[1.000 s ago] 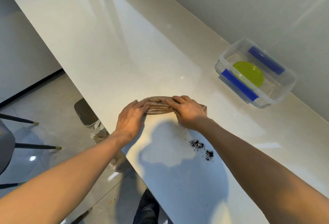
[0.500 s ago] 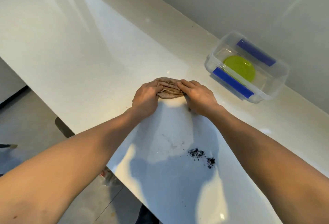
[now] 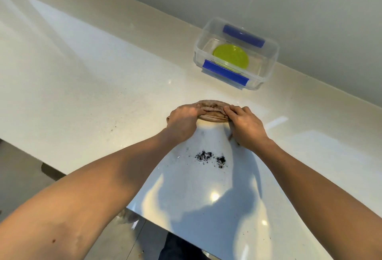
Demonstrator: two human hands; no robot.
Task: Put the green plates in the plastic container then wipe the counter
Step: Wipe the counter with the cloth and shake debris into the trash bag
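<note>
Fingers of the left hand (image 3: 183, 122) and right hand (image 3: 247, 124) curl down onto a bunched brown cloth (image 3: 213, 111), gripping and pressing it against the pale desk (image 3: 93, 86). Nearer the person, dark crumbs (image 3: 210, 156) lie scattered on the desk. Farther back by the wall, a green plate (image 3: 231, 56) sits inside the clear plastic container (image 3: 268, 63).
</note>
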